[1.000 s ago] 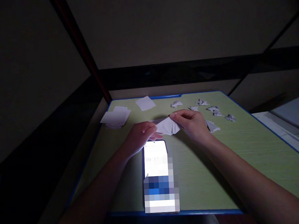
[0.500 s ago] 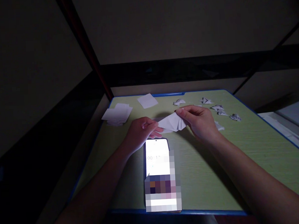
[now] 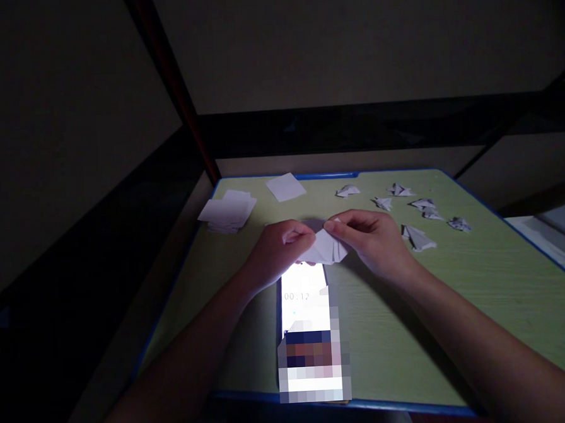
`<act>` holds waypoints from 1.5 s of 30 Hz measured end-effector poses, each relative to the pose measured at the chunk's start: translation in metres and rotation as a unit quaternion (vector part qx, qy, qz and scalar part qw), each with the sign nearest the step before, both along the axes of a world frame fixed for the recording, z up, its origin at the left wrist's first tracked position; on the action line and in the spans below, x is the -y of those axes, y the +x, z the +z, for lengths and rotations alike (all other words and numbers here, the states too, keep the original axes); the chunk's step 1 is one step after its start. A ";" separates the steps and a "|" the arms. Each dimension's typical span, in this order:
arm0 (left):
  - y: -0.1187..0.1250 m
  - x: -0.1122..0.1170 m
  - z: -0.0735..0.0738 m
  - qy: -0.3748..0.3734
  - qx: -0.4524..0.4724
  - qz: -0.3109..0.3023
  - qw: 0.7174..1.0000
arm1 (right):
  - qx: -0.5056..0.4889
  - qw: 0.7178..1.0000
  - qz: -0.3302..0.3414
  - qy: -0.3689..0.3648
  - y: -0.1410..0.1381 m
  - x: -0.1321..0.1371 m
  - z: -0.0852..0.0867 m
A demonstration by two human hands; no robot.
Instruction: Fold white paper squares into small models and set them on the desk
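Both my hands hold a partly folded white paper piece (image 3: 329, 249) just above the green table (image 3: 480, 289). My left hand (image 3: 277, 249) pinches its left edge with closed fingers. My right hand (image 3: 373, 238) pinches the top right of the paper, thumb and fingers pressed together. Right below the paper lies a lit phone (image 3: 306, 305) showing a timer.
A stack of white paper squares (image 3: 227, 211) lies at the table's far left, and a single sheet (image 3: 285, 187) is behind it. Several folded paper pieces (image 3: 418, 220) are scattered at the far right. The table has a blue rim (image 3: 340, 404). The surroundings are dark.
My hands have drawn closer together, so the paper between them looks narrower and more folded. The camera view has shifted slightly.
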State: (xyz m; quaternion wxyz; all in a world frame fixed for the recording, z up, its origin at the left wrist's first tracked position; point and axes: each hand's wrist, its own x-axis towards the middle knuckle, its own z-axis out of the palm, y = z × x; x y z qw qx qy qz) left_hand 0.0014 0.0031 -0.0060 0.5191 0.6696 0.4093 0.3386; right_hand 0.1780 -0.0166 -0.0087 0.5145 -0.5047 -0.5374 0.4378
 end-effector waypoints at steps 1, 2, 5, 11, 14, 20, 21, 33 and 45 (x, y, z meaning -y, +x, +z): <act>0.000 0.000 0.000 0.014 -0.010 0.009 1.000 | -0.003 1.000 0.000 -0.002 0.000 0.000 0.000; 0.001 0.001 0.000 0.036 -0.025 0.020 0.999 | -0.006 1.000 0.002 -0.003 -0.001 0.000 0.000; 0.002 0.002 0.000 0.090 -0.061 0.048 0.993 | -0.014 1.000 0.025 -0.007 0.000 0.000 -0.001; 0.002 0.002 -0.009 0.181 -0.112 0.065 0.975 | -0.022 0.996 0.083 -0.037 0.000 -0.004 -0.009; 0.000 0.004 -0.011 0.218 -0.146 0.059 0.963 | -0.009 0.995 0.091 -0.035 -0.001 -0.004 -0.010; -0.002 0.004 -0.008 0.247 -0.179 0.050 0.951 | 0.007 0.996 0.088 -0.026 -0.001 -0.004 -0.006; -0.002 0.004 -0.008 0.250 -0.179 0.050 0.950 | 0.004 0.996 0.089 -0.029 -0.001 -0.004 -0.004; -0.002 0.003 -0.001 0.229 -0.235 0.027 0.944 | -0.011 0.993 0.089 -0.082 0.007 -0.008 -0.004; -0.005 -0.001 -0.001 0.172 -0.148 0.079 0.971 | -0.081 0.997 -0.005 -0.016 0.017 -0.015 -0.001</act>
